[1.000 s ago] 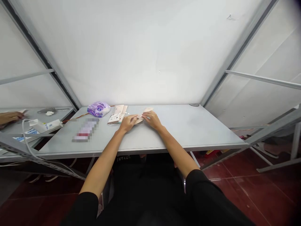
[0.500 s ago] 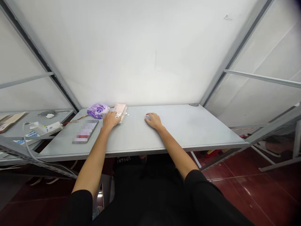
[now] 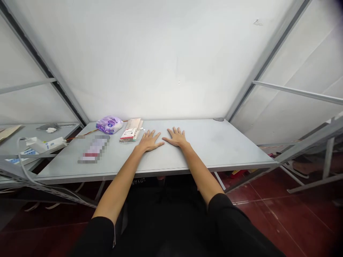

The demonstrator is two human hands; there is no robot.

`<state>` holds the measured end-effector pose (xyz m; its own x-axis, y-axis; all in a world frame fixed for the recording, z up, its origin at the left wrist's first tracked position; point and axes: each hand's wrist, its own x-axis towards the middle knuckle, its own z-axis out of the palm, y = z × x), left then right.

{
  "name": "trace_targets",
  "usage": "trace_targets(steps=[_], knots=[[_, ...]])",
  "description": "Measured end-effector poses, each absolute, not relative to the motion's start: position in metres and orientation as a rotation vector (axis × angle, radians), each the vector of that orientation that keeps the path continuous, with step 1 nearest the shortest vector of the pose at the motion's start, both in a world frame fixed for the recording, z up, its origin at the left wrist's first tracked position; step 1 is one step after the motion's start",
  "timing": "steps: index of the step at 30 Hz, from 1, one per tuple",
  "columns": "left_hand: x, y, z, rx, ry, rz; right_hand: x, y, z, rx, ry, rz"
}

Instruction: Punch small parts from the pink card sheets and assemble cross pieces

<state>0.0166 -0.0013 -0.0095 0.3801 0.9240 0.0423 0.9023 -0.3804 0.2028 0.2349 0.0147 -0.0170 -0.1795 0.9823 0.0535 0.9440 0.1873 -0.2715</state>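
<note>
Got L hand [image 3: 149, 141] and R hand [image 3: 177, 138] lying flat on the grey table [image 3: 214, 150], fingers spread, nothing held; the paper packets [image 3: 130, 130] sit just left of L hand, the nearer one, long axis approx. front-to-back, though the exact edges are hard to judge from here.

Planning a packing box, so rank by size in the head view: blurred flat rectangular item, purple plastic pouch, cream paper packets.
1. Blurred flat rectangular item, though nearer the camera.
2. Purple plastic pouch and cream paper packets look alike; unranked.
</note>
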Motion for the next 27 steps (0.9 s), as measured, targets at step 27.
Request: trace_targets(steps=[27], knots=[[0.010, -0.008, -0.008, 2.492, 1.682, 0.805, 0.236, 0.019, -0.020, -1.693, -2.064, 0.077]])
